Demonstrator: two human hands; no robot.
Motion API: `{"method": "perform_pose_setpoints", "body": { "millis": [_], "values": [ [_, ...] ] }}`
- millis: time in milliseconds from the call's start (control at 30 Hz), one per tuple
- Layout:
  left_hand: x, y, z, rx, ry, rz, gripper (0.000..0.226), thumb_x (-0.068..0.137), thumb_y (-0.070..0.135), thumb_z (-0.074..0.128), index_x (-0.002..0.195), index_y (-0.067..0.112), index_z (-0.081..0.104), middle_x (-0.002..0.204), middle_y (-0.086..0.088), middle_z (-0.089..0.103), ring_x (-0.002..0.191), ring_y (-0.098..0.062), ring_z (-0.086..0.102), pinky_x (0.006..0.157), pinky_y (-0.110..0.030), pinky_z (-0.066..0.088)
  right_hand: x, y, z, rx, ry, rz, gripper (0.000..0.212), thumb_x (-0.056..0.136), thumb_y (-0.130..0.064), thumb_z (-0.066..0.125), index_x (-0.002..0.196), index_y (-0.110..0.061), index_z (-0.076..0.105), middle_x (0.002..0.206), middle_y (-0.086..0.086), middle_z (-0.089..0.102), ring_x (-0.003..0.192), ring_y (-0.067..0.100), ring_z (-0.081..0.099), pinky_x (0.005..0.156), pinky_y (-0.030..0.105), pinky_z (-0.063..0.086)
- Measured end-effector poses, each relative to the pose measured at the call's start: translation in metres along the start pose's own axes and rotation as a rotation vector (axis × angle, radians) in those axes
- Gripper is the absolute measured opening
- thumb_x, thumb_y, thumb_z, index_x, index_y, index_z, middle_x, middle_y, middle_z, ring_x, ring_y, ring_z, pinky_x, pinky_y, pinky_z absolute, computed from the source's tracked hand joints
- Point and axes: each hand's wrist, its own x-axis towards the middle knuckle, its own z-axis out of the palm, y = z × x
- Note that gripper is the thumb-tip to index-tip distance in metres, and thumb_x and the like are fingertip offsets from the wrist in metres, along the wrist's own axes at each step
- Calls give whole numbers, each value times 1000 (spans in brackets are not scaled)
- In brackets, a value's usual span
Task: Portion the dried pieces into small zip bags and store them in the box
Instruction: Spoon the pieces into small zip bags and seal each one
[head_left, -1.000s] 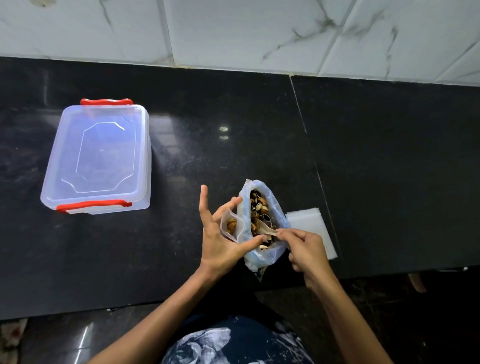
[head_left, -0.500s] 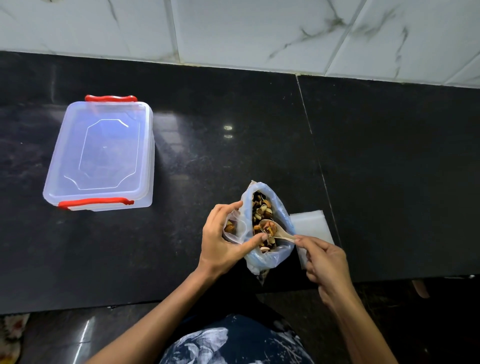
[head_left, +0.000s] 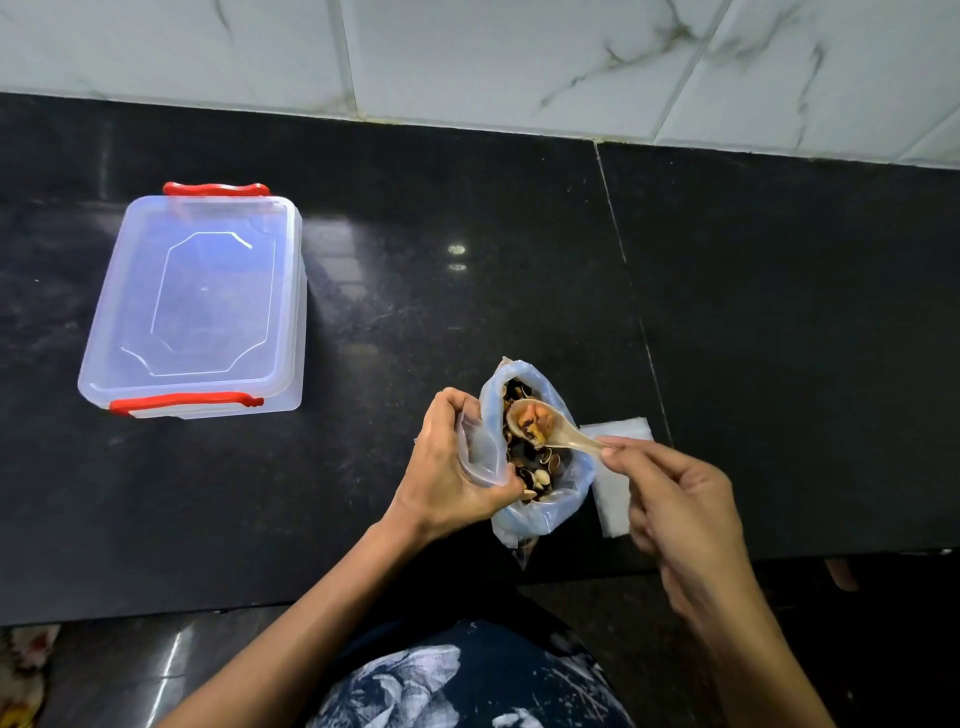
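Note:
A clear plastic bag (head_left: 550, 512) full of dried pieces (head_left: 535, 462) stands open near the counter's front edge. My left hand (head_left: 447, 467) grips a small zip bag (head_left: 480, 449), held open against the big bag's left side. My right hand (head_left: 670, 499) pinches the handle of a pale plastic spoon (head_left: 563, 439). The spoon's bowl carries a heap of orange and dark pieces above the big bag's mouth. A clear storage box (head_left: 197, 306) with red clips sits lidded at the left of the counter.
A stack of flat empty zip bags (head_left: 615, 491) lies right of the big bag, partly under my right hand. The black granite counter (head_left: 519, 249) runs to a white tiled wall (head_left: 519, 57) behind. The counter's front edge is close to my body.
My left fingers closed around the small zip bag. My right hand drew back and lifted the spoon out of the big bag with a load of pieces.

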Motion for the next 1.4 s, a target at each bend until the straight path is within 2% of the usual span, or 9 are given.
{"method": "perform_pose_setpoints", "body": {
  "millis": [100, 267, 400, 600, 733, 867, 1133, 1267, 1400],
  "values": [
    [1, 2, 0, -37, -16, 12, 49, 58, 27, 75, 92, 28, 40, 83, 2, 57, 72, -14, 57, 62, -25, 47, -8, -4, 17, -74, -52, -103, 14, 84, -3, 63, 87, -10, 74, 42, -14, 54, 36, -1, 49, 38, 6, 34],
    [3, 12, -1, -131, -20, -5, 50, 58, 19, 78, 92, 26, 42, 72, 11, 60, 62, -2, 59, 61, -13, 45, -18, 10, 34, -357, -28, -360, 18, 85, -16, 66, 100, -23, 74, 81, -14, 73, 78, -2, 67, 69, 18, 56],
    [3, 14, -2, -167, -24, 11, 47, 60, 29, 76, 93, 20, 44, 80, 15, 62, 63, -4, 60, 60, -16, 48, -27, 16, 39, -822, -5, -834, 23, 83, -17, 65, 105, -18, 72, 66, -10, 60, 54, 3, 53, 43, 26, 50],
    [4, 16, -5, -142, 25, 31, 44, 61, 23, 77, 93, 18, 46, 81, 3, 61, 64, -15, 59, 57, -31, 50, -29, 21, 34, -805, 33, -1008, 27, 84, -17, 61, 108, -10, 71, 62, -7, 54, 49, 1, 39, 37, 20, 38],
    [1, 16, -8, -111, 52, 14, 38, 62, 24, 71, 90, 28, 45, 76, 8, 59, 60, -8, 55, 57, -18, 44, -31, 11, 24, -570, 140, -844, 19, 83, -17, 67, 101, -22, 72, 56, -18, 47, 49, 5, 43, 42, 11, 36],
    [-1, 10, -17, -63, 63, -28, 38, 60, 28, 69, 90, 26, 46, 80, 9, 60, 67, -8, 58, 61, -21, 49, 0, 16, 8, -537, 208, -493, 16, 84, -17, 66, 96, -24, 74, 72, -14, 68, 61, 9, 61, 58, 30, 54],
    [-8, -1, -11, -130, 23, -231, 34, 64, 29, 70, 89, 17, 50, 80, 5, 64, 75, -13, 64, 69, -27, 54, 17, 55, 35, -953, 181, -717, 21, 82, -8, 70, 102, -10, 71, 62, -4, 58, 45, 9, 50, 37, 21, 41],
    [-8, 1, -8, -190, 9, -254, 38, 61, 35, 67, 89, 17, 49, 86, -7, 63, 74, -10, 62, 68, -26, 54, 11, 54, 32, -985, 153, -627, 20, 90, -18, 60, 107, -17, 70, 78, -4, 70, 62, 9, 61, 56, 22, 48],
    [-9, 4, -8, -200, 6, -262, 42, 59, 37, 68, 89, 14, 49, 85, -8, 63, 72, -11, 61, 68, -30, 55, 11, 47, 28, -773, 135, -430, 21, 92, -23, 56, 104, -18, 72, 82, -6, 72, 72, 5, 63, 69, 26, 54]
  ]
}}
